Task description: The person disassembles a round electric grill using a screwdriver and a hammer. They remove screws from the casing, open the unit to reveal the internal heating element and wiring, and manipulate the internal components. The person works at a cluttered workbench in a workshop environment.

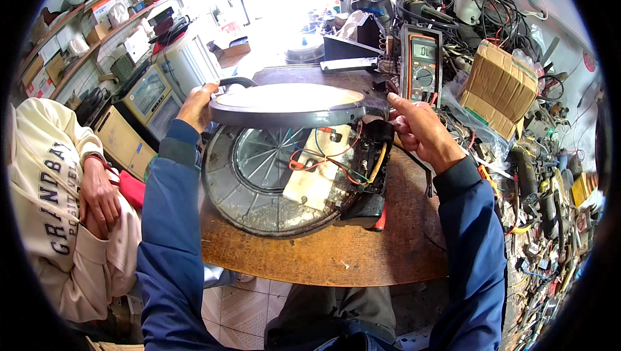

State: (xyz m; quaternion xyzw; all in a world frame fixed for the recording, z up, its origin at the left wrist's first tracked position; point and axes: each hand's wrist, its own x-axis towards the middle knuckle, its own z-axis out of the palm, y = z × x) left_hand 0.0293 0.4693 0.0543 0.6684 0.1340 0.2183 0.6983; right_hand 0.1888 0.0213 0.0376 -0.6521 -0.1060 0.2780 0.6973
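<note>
A round dark-rimmed cover point(284, 117) with a pale, shiny top is held tilted up over the opened base point(259, 212) of a round electrical appliance. My left hand point(196, 109) is closed on the cover's left edge, beside a dark curved handle point(238, 82). My right hand point(422, 128) is closed at the cover's dark right end, its thumb pointing up; the fingers are partly hidden. Inside the base are radial ribs, a pale plate point(309, 186), and red, green and yellow wires point(323, 157). A red-tipped tool handle point(380, 219) sticks out under the base's right side.
The appliance stands on a worn wooden table point(291, 260). Behind my right hand a multimeter point(422, 63) stands upright. A cardboard box point(499, 86) and heaps of cables and parts point(543, 222) crowd the right. A seated person point(65, 209) is close on my left; loaded shelves point(97, 34) lie beyond.
</note>
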